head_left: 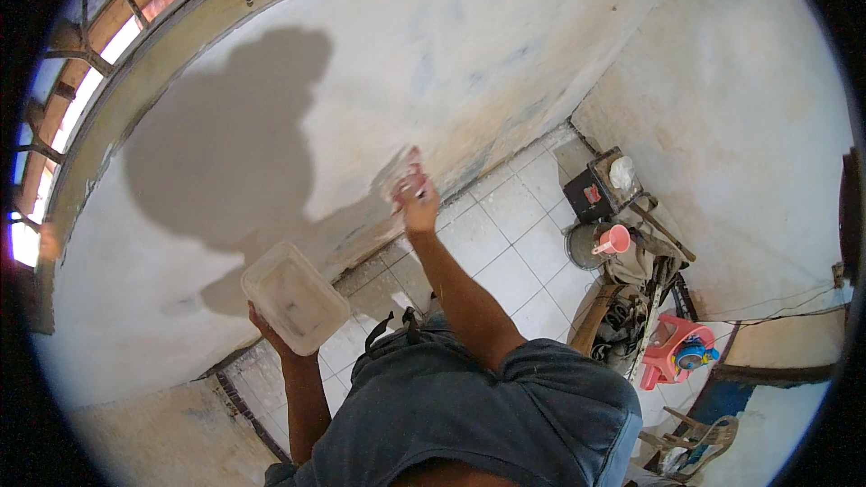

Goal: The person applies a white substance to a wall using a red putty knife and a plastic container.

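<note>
At the far left a wooden-framed window with a curved metal grille [68, 81] lets in bright daylight, and beside it runs a broad tan-painted wooden frame [180, 45] that borders the pale, patchy plastered wall [505, 45]. The person's dark shadow [234, 135] falls across that wall. Lower down, the left hand [267, 323] comes up from the bottom edge and cups the underside of a translucent rectangular plastic tub [294, 298], fingers curled up around its near edge; the tub is held level, close to the wall, and carries a smear of pale paste inside. To the right of it, the right hand [416, 196] is raised at the end of a bare outstretched forearm, fingers closed around the handle of a flat, pale-coated plastering blade [397, 171], whose face is laid against the wall surface; the blade is blurred, so its exact shape cannot be told. Below the arms lies the person's dark grey-blue shirt [487, 415]. Beneath the wall spreads a white square-tiled floor [514, 243], dusty along the wall's foot. Further right, in the corner, stand a dark box [591, 198], a grey metal bucket with a pink plastic scoop [613, 239] on it, and, near the right edge, a red plastic stool [672, 347].
</note>
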Demonstrator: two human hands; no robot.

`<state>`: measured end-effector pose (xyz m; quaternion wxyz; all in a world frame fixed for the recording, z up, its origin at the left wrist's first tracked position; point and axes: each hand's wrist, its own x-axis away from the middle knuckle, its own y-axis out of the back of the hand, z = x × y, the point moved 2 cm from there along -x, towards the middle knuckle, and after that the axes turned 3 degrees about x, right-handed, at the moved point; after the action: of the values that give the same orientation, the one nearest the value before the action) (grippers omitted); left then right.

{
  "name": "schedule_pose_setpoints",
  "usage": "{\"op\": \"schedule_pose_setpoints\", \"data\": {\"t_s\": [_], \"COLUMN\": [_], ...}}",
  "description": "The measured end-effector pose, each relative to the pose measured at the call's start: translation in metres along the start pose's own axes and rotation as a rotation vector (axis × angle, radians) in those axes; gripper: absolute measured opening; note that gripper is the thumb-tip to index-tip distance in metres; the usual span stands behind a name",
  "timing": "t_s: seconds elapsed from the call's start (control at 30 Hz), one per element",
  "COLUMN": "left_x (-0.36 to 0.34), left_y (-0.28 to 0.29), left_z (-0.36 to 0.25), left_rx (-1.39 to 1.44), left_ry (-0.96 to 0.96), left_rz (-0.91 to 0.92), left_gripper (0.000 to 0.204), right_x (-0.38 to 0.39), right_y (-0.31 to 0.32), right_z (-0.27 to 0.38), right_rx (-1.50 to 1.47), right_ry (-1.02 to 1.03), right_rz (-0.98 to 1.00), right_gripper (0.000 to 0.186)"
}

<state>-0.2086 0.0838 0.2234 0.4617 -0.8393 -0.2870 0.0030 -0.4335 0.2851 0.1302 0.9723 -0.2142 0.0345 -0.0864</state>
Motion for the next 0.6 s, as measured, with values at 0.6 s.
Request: {"op": "schedule_pose_setpoints", "data": {"t_s": [0.6], "left_x": [-0.009], "left_y": [-0.01], "left_z": [-0.007], "left_rx": [-0.086], "left_ry": [-0.017], "left_rz": [0.025], "left_gripper": [0.055], "right_x": [0.04], "right_y": [-0.043], "right_z": [0.061], "right_rx": [0.708], "right_ry": [0.699], "right_rz": [-0.001], "right_gripper": [0.008]}}
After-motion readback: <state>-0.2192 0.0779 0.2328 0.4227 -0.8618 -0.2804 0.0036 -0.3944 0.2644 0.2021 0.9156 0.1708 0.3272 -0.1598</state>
